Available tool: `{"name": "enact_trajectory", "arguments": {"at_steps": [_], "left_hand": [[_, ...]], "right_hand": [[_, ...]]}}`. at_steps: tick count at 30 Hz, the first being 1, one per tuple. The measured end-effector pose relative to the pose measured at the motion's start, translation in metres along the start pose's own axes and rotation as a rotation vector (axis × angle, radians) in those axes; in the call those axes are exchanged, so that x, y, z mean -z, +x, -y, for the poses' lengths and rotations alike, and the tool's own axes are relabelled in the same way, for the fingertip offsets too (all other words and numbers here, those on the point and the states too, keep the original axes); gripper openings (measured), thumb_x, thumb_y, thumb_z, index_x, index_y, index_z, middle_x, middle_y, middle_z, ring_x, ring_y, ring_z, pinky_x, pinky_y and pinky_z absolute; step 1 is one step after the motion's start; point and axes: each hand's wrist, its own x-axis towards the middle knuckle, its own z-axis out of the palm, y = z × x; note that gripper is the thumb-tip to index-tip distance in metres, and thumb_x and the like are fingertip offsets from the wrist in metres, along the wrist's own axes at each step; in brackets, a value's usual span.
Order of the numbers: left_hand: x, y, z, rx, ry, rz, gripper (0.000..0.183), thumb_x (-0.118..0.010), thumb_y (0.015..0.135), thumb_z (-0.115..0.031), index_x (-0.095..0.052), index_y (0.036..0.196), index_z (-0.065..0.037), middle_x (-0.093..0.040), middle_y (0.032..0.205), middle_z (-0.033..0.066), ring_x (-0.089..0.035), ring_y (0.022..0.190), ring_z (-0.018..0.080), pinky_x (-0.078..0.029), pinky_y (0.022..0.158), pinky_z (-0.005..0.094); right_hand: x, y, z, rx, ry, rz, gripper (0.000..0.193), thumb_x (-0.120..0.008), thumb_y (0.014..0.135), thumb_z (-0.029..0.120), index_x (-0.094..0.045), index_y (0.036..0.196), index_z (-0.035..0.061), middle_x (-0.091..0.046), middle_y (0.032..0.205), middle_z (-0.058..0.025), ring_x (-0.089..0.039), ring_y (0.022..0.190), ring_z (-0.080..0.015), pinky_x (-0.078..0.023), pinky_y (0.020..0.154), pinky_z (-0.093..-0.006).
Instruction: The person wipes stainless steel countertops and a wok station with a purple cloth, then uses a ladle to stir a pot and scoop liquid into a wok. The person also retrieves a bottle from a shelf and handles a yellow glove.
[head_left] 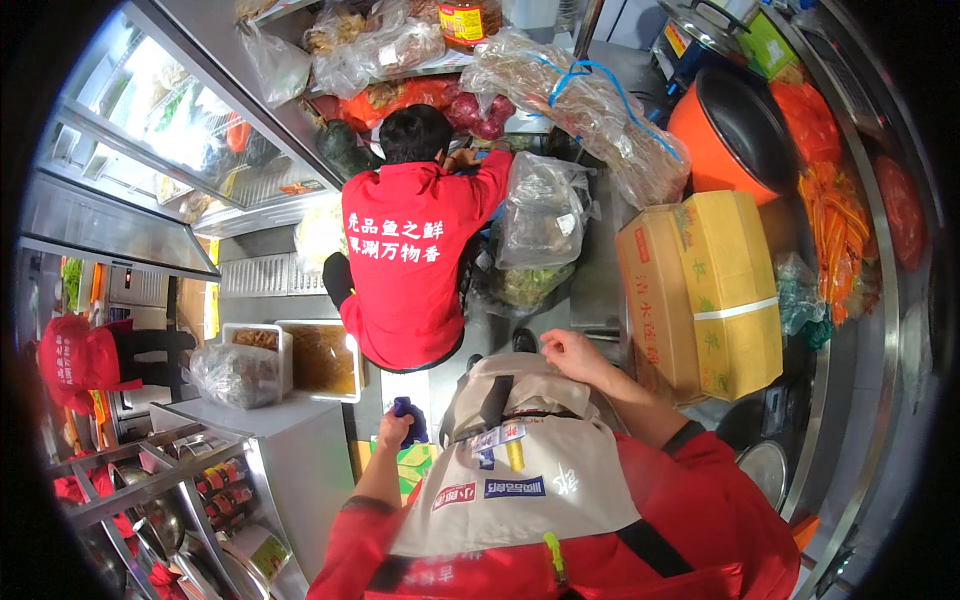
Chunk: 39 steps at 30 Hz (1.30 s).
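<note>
Dark blue-purple item (415,423), soft-looking, crumpled, in left hand (394,430); exact kind unclear.

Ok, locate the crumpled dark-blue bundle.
In the head view, left of centre, the crumpled dark-blue bundle is in the person's left hand, beside the beige apron.

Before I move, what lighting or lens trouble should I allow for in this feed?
Head view: refrigerator interior washed out by bright light; clear plastic bundle streaked with glare; steel shelf rail bowed by the fisheye, corners black. Also head view: left hand and right hand lit well enough to make out, but the dark blue item in the left shows little detail.
</note>
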Motion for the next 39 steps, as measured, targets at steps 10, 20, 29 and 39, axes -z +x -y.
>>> {"name": "enact_trajectory", "arguments": {"at_steps": [10, 20, 29, 39], "left_hand": [[-0.003, -0.017, -0.020, 0.000, 0.046, -0.027, 0.039, -0.068, 0.075, -0.012, -0.071, 0.113, -0.002, -0.074, 0.095, 0.0116, -0.071, 0.087, 0.0230, -0.057, 0.079, 0.0361], [-0.006, -0.016, -0.015, 0.059, 0.069, -0.037, 0.036, -0.069, 0.075, -0.009, -0.072, 0.110, -0.004, -0.074, 0.094, 0.0089, -0.070, 0.085, 0.0212, -0.056, 0.079, 0.0353], [-0.008, -0.018, -0.014, 0.021, 0.003, -0.013, 0.036, -0.067, 0.075, -0.009, -0.071, 0.110, -0.003, -0.074, 0.093, 0.0082, -0.070, 0.085, 0.0200, -0.056, 0.080, 0.0342], [-0.010, -0.024, -0.013, -0.008, 0.041, -0.030, 0.039, -0.067, 0.076, -0.012, -0.070, 0.113, 0.000, -0.074, 0.096, 0.0111, -0.071, 0.087, 0.0219, -0.056, 0.080, 0.0347]], "right_hand": [[-0.002, 0.005, 0.005, -0.009, -0.032, 0.014, 0.033, -0.063, 0.092, 0.020, -0.067, 0.118, -0.0005, -0.075, 0.098, -0.0169, -0.073, 0.092, -0.0318, -0.056, 0.082, -0.0395], [-0.003, 0.002, 0.004, -0.017, -0.062, 0.040, 0.031, -0.058, 0.094, 0.008, -0.064, 0.122, -0.0035, -0.075, 0.097, -0.0123, -0.072, 0.085, -0.0186, -0.057, 0.079, -0.0319], [-0.005, -0.002, 0.002, -0.034, -0.019, 0.017, 0.033, -0.061, 0.093, 0.019, -0.067, 0.118, -0.0014, -0.074, 0.097, -0.0174, -0.073, 0.090, -0.0304, -0.056, 0.081, -0.0388], [-0.005, -0.004, 0.000, -0.023, 0.014, 0.027, 0.033, -0.062, 0.093, 0.018, -0.067, 0.118, -0.0022, -0.075, 0.097, -0.0175, -0.073, 0.089, -0.0297, -0.056, 0.081, -0.0382]]}}
